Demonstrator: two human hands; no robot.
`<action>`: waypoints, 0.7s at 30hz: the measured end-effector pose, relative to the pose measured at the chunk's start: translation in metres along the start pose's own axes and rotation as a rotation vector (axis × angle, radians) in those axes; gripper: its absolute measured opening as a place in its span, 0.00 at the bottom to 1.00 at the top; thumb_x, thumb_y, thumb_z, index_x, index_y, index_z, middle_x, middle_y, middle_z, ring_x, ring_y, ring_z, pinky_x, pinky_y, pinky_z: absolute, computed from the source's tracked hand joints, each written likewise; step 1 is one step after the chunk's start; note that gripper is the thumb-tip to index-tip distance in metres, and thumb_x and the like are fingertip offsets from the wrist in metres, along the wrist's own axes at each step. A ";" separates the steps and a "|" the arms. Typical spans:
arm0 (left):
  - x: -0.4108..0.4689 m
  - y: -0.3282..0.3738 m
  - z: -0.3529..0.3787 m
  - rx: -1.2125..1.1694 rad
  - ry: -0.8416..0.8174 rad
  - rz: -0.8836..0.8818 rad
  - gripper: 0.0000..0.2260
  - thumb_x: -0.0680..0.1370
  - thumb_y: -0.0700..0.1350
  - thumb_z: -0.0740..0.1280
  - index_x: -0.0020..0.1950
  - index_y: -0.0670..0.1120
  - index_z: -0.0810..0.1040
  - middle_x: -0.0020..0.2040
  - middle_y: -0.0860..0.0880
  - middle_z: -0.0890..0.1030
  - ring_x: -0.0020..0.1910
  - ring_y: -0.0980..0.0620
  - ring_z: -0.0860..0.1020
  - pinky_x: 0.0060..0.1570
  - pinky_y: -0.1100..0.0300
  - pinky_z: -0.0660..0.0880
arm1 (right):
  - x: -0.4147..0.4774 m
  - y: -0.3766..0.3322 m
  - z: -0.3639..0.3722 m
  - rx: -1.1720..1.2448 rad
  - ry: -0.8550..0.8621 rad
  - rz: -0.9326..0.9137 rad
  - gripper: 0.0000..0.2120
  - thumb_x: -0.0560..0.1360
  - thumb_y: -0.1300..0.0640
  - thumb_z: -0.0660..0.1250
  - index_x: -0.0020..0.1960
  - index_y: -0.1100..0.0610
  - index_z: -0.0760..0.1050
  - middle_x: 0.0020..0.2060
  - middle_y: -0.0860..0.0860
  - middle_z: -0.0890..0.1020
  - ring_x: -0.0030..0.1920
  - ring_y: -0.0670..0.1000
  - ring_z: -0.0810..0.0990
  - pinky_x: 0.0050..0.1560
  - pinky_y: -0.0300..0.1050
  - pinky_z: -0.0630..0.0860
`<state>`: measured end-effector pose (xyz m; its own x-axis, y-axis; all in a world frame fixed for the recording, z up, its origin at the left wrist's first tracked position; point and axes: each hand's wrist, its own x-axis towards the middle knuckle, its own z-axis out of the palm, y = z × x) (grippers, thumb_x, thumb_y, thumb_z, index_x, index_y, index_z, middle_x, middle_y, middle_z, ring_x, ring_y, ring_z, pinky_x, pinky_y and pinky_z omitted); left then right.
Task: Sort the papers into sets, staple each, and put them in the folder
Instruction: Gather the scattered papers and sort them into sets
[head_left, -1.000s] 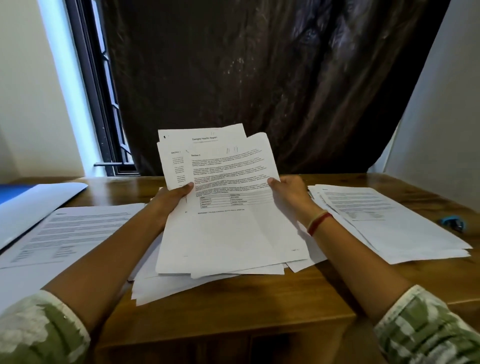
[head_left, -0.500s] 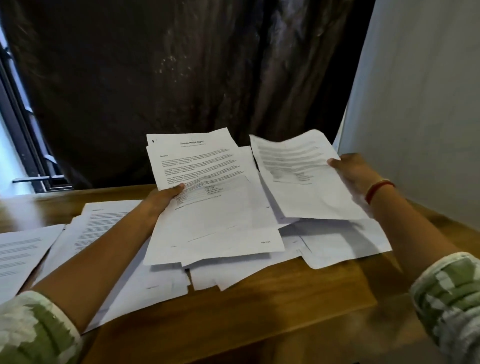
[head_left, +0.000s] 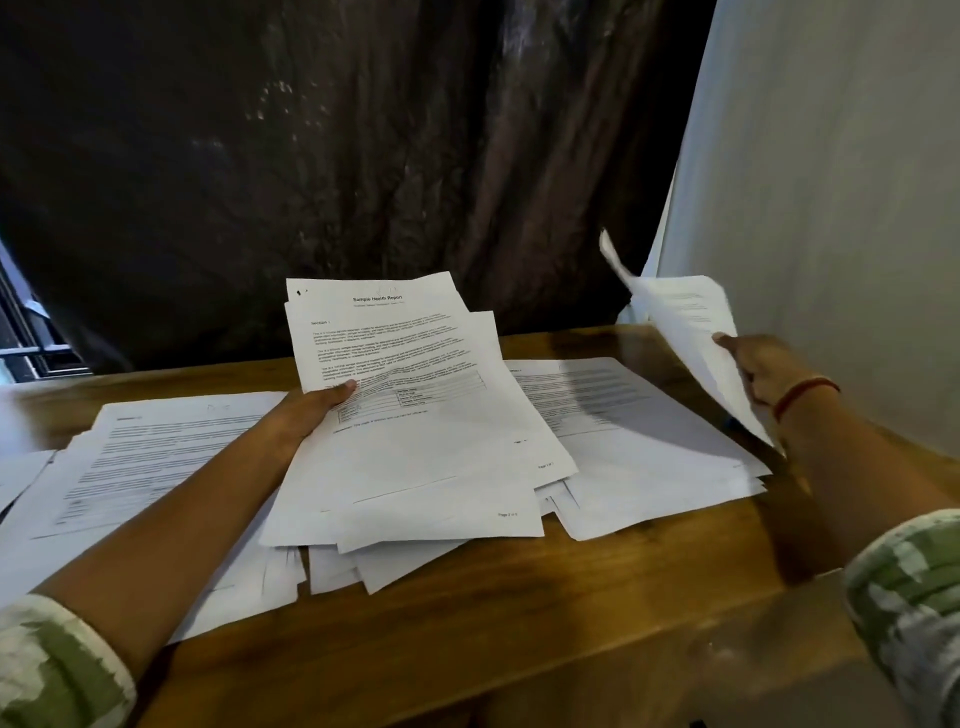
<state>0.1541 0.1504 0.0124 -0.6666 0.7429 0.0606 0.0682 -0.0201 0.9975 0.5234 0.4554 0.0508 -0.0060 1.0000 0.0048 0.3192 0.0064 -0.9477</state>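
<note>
Sorting was the step in hand, and stapling and filing had not begun (neither a stapler nor the folder showed anywhere in view). The left hand (head_left: 311, 413) gripped a fanned stack of papers (head_left: 415, 441) at its left edge. Its thumb lay across the top page, headed "Sample Health Report", and its other fingers were hidden underneath. The stack's near end rested on loose sheets on the wooden table (head_left: 545, 639). The right hand (head_left: 761, 371) pinched a single sheet (head_left: 685, 327) by its edge, with the thumb on the near face and the fingers behind it. It held the sheet raised, tilted and blurred above the far side of the right pile (head_left: 649, 436). A left pile (head_left: 156, 457) lay partly under the left forearm. The sheet seemed bound for the right pile. Since thin paper flexes, the next move probably called for lowering it flat, squaring it to the edges beneath and letting go, then checking the heading and page number on the left hand's stack
</note>
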 end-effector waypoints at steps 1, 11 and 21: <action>0.000 -0.001 0.000 0.003 0.001 -0.003 0.20 0.80 0.41 0.64 0.71 0.45 0.68 0.62 0.48 0.74 0.57 0.50 0.74 0.56 0.57 0.70 | 0.001 0.003 0.005 -0.055 -0.021 -0.027 0.23 0.79 0.53 0.64 0.66 0.70 0.70 0.60 0.63 0.77 0.49 0.57 0.72 0.54 0.52 0.71; -0.009 -0.003 -0.029 0.037 -0.007 -0.005 0.19 0.80 0.40 0.64 0.71 0.45 0.69 0.66 0.45 0.74 0.57 0.49 0.75 0.60 0.55 0.70 | -0.003 0.026 0.048 -0.551 -0.115 -0.605 0.19 0.77 0.59 0.66 0.67 0.56 0.74 0.58 0.53 0.79 0.58 0.54 0.76 0.60 0.45 0.69; -0.034 0.006 -0.075 -0.001 0.022 0.023 0.19 0.79 0.43 0.65 0.71 0.47 0.70 0.66 0.46 0.75 0.52 0.52 0.77 0.51 0.60 0.72 | -0.158 -0.065 0.144 -0.034 -0.356 -0.516 0.14 0.75 0.47 0.70 0.50 0.58 0.78 0.45 0.53 0.81 0.47 0.52 0.78 0.49 0.46 0.75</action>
<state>0.1219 0.0750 0.0194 -0.6811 0.7273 0.0845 0.0829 -0.0381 0.9958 0.3666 0.2968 0.0658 -0.4808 0.8052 0.3471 0.2209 0.4943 -0.8407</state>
